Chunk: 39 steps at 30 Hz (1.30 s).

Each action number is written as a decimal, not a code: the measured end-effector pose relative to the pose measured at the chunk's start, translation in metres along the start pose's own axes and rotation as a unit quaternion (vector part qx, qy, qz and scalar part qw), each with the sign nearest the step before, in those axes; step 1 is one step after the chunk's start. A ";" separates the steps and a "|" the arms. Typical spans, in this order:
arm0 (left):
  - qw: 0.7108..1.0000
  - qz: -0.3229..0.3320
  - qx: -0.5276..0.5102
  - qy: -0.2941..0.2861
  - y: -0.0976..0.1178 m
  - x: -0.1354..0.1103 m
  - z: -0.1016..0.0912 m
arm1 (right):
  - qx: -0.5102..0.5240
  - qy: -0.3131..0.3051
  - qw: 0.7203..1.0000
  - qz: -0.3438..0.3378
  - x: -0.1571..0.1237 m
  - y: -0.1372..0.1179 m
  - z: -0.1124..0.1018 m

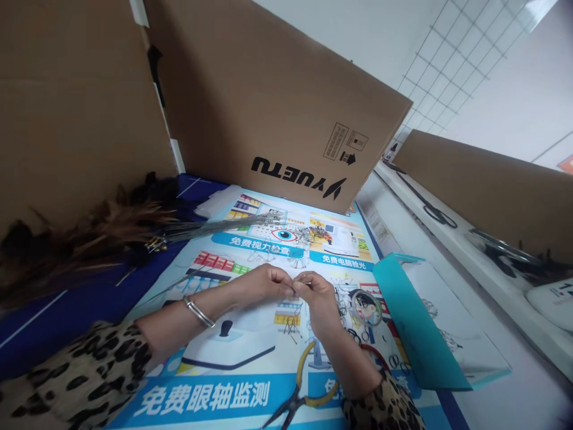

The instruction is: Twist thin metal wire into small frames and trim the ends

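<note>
My left hand (pixel 264 283) and my right hand (pixel 316 298) meet fingertip to fingertip above a printed poster (pixel 233 394). Both pinch a small thin wire piece (pixel 293 282) between thumbs and fingers; it is too small to name further. A silver bangle (pixel 199 312) sits on my left wrist. Both sleeves are leopard print. Yellow-handled pliers (pixel 304 388) lie on the poster under my right forearm. Small wire rings and hooks (pixel 295 254) are scattered on the poster just beyond my hands.
A bundle of long wires with brown feathers (pixel 89 239) lies at the left. Cardboard sheets (pixel 268 101) stand behind and to the left. A teal folder (pixel 412 322) lies at the right. Scissors (pixel 432 209) rest on a white ledge beyond.
</note>
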State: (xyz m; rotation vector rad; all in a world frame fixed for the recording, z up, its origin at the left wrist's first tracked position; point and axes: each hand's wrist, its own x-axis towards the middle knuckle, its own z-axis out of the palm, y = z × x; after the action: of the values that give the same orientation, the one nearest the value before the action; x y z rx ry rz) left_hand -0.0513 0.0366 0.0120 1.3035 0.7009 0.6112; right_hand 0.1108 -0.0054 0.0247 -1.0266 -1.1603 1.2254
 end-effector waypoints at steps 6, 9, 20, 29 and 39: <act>1.000 0.003 -0.014 -0.008 0.004 -0.003 0.006 | -0.010 -0.011 1.000 -0.004 -0.003 -0.004 0.002; 1.000 -0.002 0.018 -0.002 0.005 -0.002 0.006 | -0.046 -0.015 0.999 -0.016 -0.004 -0.003 0.001; 0.998 0.036 -0.011 0.053 0.006 -0.001 0.005 | -0.331 -0.028 0.941 -0.067 -0.004 -0.047 -0.017; 0.971 0.044 -0.231 0.038 0.007 -0.001 0.001 | -0.643 -0.333 0.686 -0.069 -0.096 -0.071 -0.047; 0.961 0.065 -0.266 0.023 0.018 -0.012 0.009 | -0.708 -0.347 0.607 -0.103 -0.107 -0.077 -0.026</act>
State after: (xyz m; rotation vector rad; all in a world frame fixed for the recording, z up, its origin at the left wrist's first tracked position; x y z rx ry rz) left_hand -0.0530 0.0248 0.0325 0.8384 0.4444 0.8712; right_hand 0.1494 -0.1182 0.0870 -1.4102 -3.0006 0.2023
